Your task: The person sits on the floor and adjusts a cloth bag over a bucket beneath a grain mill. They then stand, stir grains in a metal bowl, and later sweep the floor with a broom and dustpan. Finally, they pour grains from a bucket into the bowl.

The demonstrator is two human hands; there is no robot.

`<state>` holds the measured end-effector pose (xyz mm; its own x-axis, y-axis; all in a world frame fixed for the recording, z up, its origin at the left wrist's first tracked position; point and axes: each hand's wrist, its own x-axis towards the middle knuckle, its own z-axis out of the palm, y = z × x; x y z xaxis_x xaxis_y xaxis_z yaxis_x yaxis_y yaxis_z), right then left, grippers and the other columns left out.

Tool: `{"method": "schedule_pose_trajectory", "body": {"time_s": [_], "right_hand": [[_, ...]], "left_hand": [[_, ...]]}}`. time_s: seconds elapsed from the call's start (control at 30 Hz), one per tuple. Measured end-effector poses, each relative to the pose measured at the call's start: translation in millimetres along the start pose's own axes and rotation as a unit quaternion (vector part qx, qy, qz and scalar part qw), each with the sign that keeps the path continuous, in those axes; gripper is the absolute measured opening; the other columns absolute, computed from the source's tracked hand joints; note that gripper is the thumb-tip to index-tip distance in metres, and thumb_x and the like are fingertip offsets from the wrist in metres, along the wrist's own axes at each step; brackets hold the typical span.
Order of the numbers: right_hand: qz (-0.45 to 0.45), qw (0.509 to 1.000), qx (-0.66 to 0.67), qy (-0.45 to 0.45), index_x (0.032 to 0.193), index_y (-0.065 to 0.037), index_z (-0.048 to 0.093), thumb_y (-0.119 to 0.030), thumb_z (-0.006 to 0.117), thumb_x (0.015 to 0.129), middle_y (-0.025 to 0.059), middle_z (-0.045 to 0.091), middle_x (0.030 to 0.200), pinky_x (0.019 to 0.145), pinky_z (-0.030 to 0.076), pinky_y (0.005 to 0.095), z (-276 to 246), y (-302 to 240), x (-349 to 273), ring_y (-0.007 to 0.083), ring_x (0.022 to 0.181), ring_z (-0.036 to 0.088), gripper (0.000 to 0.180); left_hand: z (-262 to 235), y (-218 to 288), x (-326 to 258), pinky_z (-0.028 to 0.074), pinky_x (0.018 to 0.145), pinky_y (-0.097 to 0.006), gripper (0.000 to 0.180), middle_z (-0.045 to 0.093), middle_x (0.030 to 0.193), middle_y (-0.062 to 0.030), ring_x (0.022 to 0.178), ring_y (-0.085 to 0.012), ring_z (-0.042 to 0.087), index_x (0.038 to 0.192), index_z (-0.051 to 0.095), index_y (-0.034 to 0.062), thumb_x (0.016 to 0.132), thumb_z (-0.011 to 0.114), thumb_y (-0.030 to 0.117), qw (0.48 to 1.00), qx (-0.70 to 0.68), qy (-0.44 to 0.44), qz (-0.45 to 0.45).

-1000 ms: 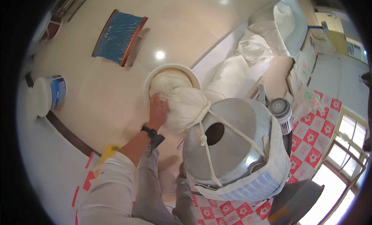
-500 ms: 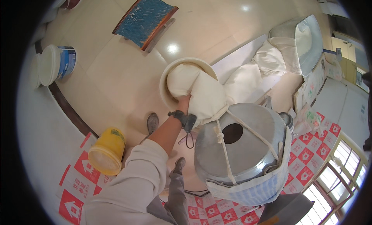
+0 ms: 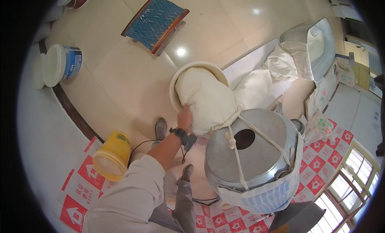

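My left hand (image 3: 185,118) reaches up from the lower left and touches the near side of a full-looking white cloth sleeve (image 3: 208,96). Its fingers are blurred and partly against the cloth, so their grip is unclear. The sleeve's far end bulges into a round cream bucket (image 3: 173,90). Its near end meets a grey metal drum (image 3: 224,165) with a dark round hole (image 3: 245,139). Cords (image 3: 237,161) are tied across the drum's top. Another white cloth length (image 3: 254,86) stretches right to a metal tub (image 3: 327,36) holding pale material. My right hand is out of view.
A yellow bucket (image 3: 113,152) stands at the lower left, near a cable (image 3: 138,144). White and blue buckets (image 3: 72,64) line the left wall. A blue woven stool (image 3: 154,22) stands beyond. Red-and-white sheeting (image 3: 317,165) covers floor at right, near a window (image 3: 353,161).
My left hand has drawn back toward me from between folds of the cloth sleeve to its near side. The sleeve's surface over the bucket now looks fuller and smoother.
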<state>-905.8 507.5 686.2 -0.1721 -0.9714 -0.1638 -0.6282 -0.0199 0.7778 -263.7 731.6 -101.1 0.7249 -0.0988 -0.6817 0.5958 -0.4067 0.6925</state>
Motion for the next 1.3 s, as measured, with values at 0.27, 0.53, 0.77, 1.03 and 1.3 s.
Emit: {"method": "schedule_pose_trajectory", "body": {"time_s": [0.27,0.53,0.77,1.03,1.3], "right_hand": [[-0.009,0.998,0.069,-0.005,0.166,-0.009,0.025,-0.034,0.102,0.055,0.0267,0.065,0.130,0.075,0.061,0.0588,-3,5,-2,0.0405,0.117,0.065,0.138],[0.079,0.976,0.202,0.027,0.160,-0.001,0.036,-0.050,0.091,0.072,0.0290,0.066,0.124,0.071,0.062,0.0562,-17,-27,-11,0.0428,0.104,0.068,0.114],[0.172,0.908,0.380,0.036,0.154,0.004,0.043,-0.059,0.082,0.083,0.0304,0.067,0.120,0.069,0.062,0.0546,-23,-41,-11,0.0442,0.097,0.069,0.103],[0.192,0.900,0.382,0.084,0.145,0.010,0.051,-0.068,0.064,0.094,0.0315,0.067,0.117,0.066,0.061,0.0541,-33,-60,-24,0.0445,0.091,0.069,0.094],[0.099,0.949,0.291,0.072,0.139,0.007,0.058,-0.064,0.060,0.098,0.0316,0.069,0.112,0.067,0.059,0.0535,-41,-73,-31,0.0452,0.087,0.069,0.082]], "left_hand": [[-90,-36,-15,0.056,0.080,-0.037,0.053,0.067,0.111,-0.0112,0.095,-0.0218,0.066,0.137,0.058,-0.0001,0.104,0.060,0.041,0.984,-0.032,-0.020,-0.173],[-82,-22,34,0.058,0.086,-0.039,0.066,0.064,0.113,-0.0113,0.106,-0.0222,0.065,0.149,0.043,0.0004,0.097,0.069,0.031,0.983,-0.081,-0.080,-0.142],[-79,-16,42,0.063,0.078,-0.041,0.049,0.066,0.116,-0.0135,0.095,-0.0275,0.072,0.137,0.059,0.0026,0.095,0.073,0.024,0.964,0.219,-0.115,0.100],[-69,-20,23,0.064,0.069,-0.037,0.040,0.070,0.106,-0.0135,0.086,-0.0230,0.073,0.136,0.059,0.0026,0.102,0.067,0.022,0.959,-0.191,-0.102,-0.183],[-108,-56,14,0.061,0.074,-0.039,0.035,0.069,0.110,-0.0083,0.093,-0.0221,0.072,0.136,0.057,0.0048,0.108,0.056,0.026,0.959,-0.008,-0.206,-0.196]]}}
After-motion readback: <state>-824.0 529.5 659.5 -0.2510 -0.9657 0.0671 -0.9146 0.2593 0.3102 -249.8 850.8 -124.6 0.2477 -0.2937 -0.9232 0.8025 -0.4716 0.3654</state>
